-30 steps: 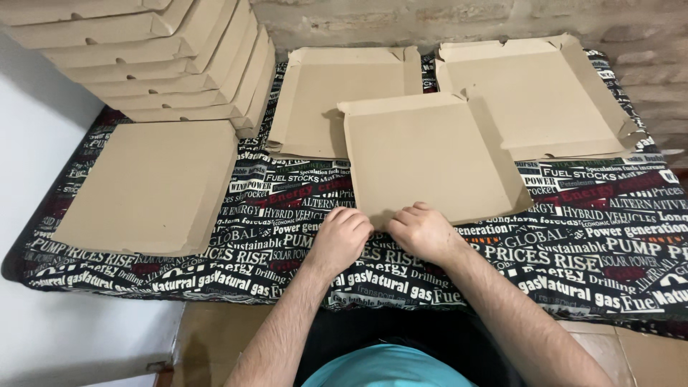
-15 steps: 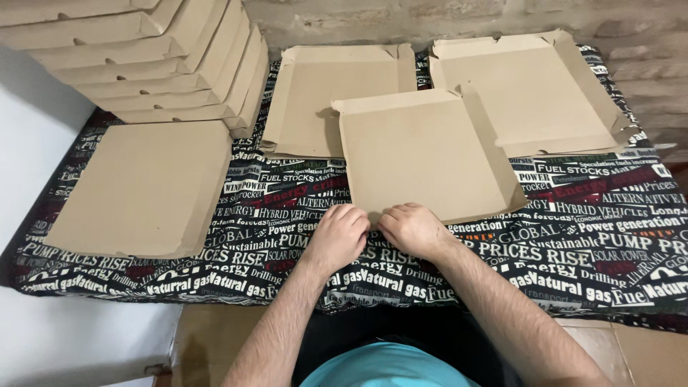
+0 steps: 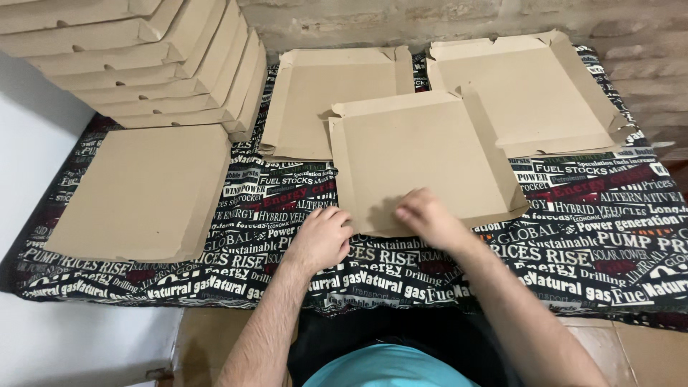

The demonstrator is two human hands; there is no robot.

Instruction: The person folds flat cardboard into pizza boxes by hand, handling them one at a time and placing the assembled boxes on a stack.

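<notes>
A flat, unfolded brown cardboard box blank [image 3: 423, 154] lies in the middle of the table, its side flaps slightly raised. My left hand [image 3: 322, 236] sits at the blank's near left corner with its fingers curled against the edge. On the blank's near part, just past the front edge, rests my right hand [image 3: 423, 218], blurred, with the fingers spread and bent down onto the card.
A printed black tablecloth [image 3: 573, 229] covers the table. Two more box blanks [image 3: 322, 100] [image 3: 523, 93] lie behind, a flat cardboard piece [image 3: 143, 190] lies at the left, and a stack of folded boxes [image 3: 143, 57] stands at the back left. A brick wall [image 3: 430, 18] runs behind.
My right hand has slid from the front edge up onto the blank. My left hand stays at the near left corner.
</notes>
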